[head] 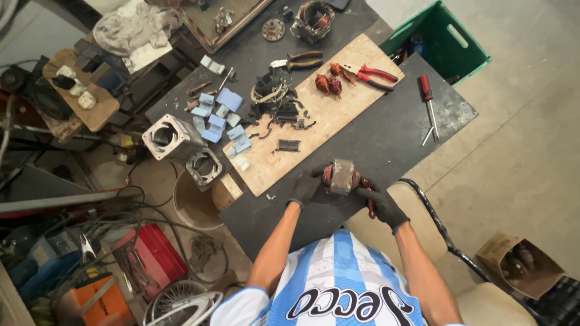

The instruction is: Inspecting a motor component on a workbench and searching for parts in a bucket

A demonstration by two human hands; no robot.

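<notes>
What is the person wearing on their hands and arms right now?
Both the left hand and the right hand wear dark, close-fitting work gloves that end at the wrist. The forearms are bare. The shirt is short-sleeved, with light blue and white vertical stripes and dark lettering across it.

pliers (362,73): 2 | screwdriver (428,99): 1 | metal motor housings (169,136): 2 | green crate (445,41): 1
</notes>
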